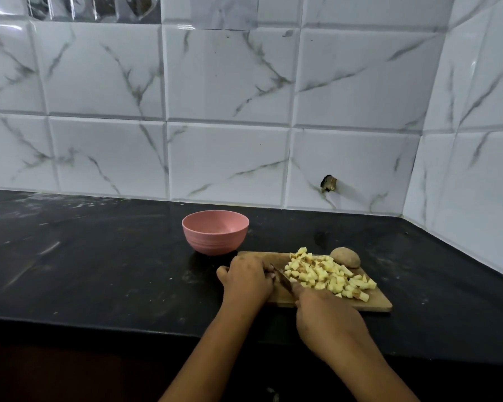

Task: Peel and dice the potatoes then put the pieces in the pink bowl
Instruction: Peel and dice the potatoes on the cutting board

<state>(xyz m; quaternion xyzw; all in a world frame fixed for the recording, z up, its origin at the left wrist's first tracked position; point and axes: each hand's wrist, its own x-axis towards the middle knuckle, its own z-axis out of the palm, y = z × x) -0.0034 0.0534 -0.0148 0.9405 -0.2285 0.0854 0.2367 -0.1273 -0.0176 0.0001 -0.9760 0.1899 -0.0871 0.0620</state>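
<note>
The right hand (328,317) gripped the knife (283,281) by its handle, blade angled down on the left part of the cutting board (375,300). The left hand (246,278) lay on the board's left end, fingers curled beside the blade, probably steadying a piece; what they held was hidden. Diced potato (328,275) was heaped mid-board, clear of the blade. An unpeeled potato (345,257) waited at the board's far right corner, and the pink bowl (215,232) stood just beyond its far left corner, handy for loading
</note>
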